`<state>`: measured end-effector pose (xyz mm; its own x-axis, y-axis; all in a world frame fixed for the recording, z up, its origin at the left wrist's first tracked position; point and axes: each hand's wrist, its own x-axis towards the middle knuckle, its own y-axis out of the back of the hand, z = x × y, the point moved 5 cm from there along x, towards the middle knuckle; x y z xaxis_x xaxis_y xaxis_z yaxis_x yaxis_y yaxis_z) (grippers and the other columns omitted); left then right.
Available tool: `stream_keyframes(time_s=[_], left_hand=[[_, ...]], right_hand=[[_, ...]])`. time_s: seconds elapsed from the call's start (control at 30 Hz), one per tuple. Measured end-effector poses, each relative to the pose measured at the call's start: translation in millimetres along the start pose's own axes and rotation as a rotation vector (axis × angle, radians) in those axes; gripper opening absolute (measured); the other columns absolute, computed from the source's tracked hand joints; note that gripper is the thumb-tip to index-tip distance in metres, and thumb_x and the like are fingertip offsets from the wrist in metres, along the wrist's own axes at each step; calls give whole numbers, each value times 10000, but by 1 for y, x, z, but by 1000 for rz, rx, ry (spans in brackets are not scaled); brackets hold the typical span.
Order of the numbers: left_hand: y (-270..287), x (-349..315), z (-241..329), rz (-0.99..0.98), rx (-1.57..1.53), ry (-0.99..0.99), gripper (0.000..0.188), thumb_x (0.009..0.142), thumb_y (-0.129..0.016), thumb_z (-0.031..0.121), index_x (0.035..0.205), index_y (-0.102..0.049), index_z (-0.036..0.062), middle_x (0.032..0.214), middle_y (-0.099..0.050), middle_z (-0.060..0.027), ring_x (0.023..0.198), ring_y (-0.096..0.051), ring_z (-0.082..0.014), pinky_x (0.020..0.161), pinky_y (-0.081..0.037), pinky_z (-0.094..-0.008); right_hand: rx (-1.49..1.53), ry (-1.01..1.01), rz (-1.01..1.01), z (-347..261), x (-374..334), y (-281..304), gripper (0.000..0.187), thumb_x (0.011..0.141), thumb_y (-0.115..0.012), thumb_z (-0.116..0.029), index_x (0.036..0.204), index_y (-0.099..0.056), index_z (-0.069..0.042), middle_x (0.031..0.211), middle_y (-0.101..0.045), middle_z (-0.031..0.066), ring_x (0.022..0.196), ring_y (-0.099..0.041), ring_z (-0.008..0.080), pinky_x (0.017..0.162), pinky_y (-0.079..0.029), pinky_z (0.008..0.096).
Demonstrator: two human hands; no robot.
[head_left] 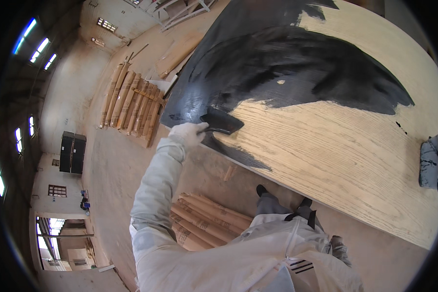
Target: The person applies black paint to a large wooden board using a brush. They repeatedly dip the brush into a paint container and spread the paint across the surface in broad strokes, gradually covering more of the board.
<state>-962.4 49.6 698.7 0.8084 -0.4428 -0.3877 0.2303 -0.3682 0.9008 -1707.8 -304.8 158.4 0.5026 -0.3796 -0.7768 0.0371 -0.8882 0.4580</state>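
My left hand (190, 134), in a pale glove, is closed on the handle of a wide flat paintbrush (223, 122). The brush head is coated black and rests on the near left edge of a large wooden panel (336, 155). Glossy black paint (267, 63) covers the panel's far and left parts in broad, uneven strokes. Light wood grain shows elsewhere, with a small bare spot inside the black. My right hand (337, 240) hangs low beside my body, dark and partly hidden by my jacket; its fingers cannot be made out.
At the panel's right edge stands a paint-smeared container (429, 163). Long cardboard-wrapped bundles (131, 102) are stacked on the floor to the left, and more wrapped bundles (204, 221) lie beside my legs. Two black boxes (73, 152) stand by the far wall.
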Motion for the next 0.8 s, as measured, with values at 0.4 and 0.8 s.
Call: stream_keyframes(time_s=[0.4, 0.8], left_hand=[[8, 27, -10, -52, -60, 24, 466, 1022, -654, 335, 1477, -677, 236, 1281, -759, -183, 1198, -720, -384, 1070, -560, -428], [4, -40, 34, -98, -8, -37, 458, 1023, -570, 318, 1455, -698, 235, 1311, -757, -163, 1231, -714, -366, 1094, -552, -440]], right_hand=[[499, -313, -83, -39, 31, 44, 345, 965, -538, -88, 1248, -736, -83, 854, -751, 200, 619, -707, 329, 496, -518, 468], [-744, 392, -44, -59, 87, 21, 205, 908, -735, -278, 980, -825, -108, 1116, -773, 146, 1015, -749, 338, 850, -616, 428]])
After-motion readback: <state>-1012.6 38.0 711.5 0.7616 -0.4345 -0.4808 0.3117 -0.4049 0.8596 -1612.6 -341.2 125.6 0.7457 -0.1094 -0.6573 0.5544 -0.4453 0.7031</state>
